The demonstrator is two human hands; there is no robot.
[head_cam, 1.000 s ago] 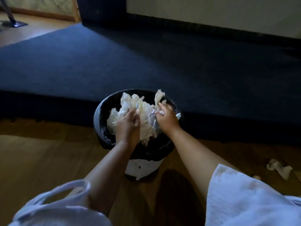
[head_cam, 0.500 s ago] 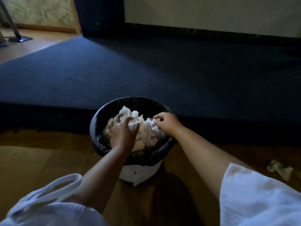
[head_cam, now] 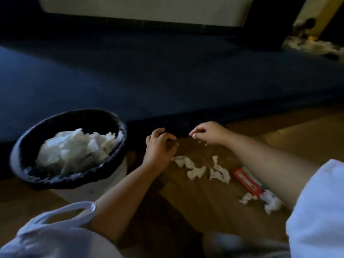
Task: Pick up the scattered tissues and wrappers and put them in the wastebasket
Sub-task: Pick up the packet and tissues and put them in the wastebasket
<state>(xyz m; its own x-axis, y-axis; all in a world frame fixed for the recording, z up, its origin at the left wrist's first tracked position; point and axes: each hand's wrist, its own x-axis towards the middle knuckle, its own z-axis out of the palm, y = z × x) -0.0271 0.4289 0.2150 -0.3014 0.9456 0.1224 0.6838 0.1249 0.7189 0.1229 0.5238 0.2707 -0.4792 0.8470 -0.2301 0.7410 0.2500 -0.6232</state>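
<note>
The wastebasket (head_cam: 111, 162), lined with a dark bag, stands at the left, heaped with white tissues (head_cam: 74, 148). To its right, crumpled tissues (head_cam: 197, 170) lie on the wooden floor, with more tissues (head_cam: 268, 202) further right. A red and white wrapper (head_cam: 245, 178) lies beside my right forearm. My left hand (head_cam: 160, 148) hovers just left of the tissues, fingers curled and apart, holding nothing. My right hand (head_cam: 210, 134) hangs above them, fingers loosely bent and empty.
A dark blue carpet (head_cam: 149, 75) covers the floor behind, its edge running just past my hands. A pale wall with dark skirting (head_cam: 149, 23) is at the back. Clutter lies at the far right (head_cam: 307, 43). Wooden floor (head_cam: 204, 205) extends toward me.
Both hands have left the wastebasket, where they pressed tissues down, and moved right over the floor. The view has swung right, bringing the scattered tissues and wrapper into sight.
</note>
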